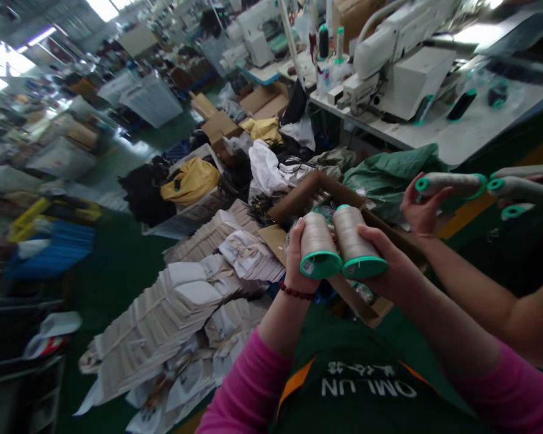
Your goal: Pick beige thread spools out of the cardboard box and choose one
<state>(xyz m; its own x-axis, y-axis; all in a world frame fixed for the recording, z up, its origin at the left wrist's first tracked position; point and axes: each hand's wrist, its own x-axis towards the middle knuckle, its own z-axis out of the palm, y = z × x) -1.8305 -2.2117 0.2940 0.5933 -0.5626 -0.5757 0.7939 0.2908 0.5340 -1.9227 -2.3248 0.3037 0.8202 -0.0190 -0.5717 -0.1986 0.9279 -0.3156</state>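
Observation:
My left hand [297, 259], with a dark bead bracelet at the wrist, is wrapped round a beige thread spool [317, 241] with a green base. Beside it, my right hand [382, 265] grips a second beige thread spool [353, 236], also green at the base. The two spools are side by side, bases tilted toward me, above an open cardboard box [335, 187]. Parts of both hands are hidden behind the spools.
At the right, another person's hand [420, 208] holds a spool, with more spools beside it. Bundled pale stacks [176, 301] lie at the left. A sewing machine [398, 72] stands on a table [461, 138] behind. Green cloth [389, 175] lies beyond the box.

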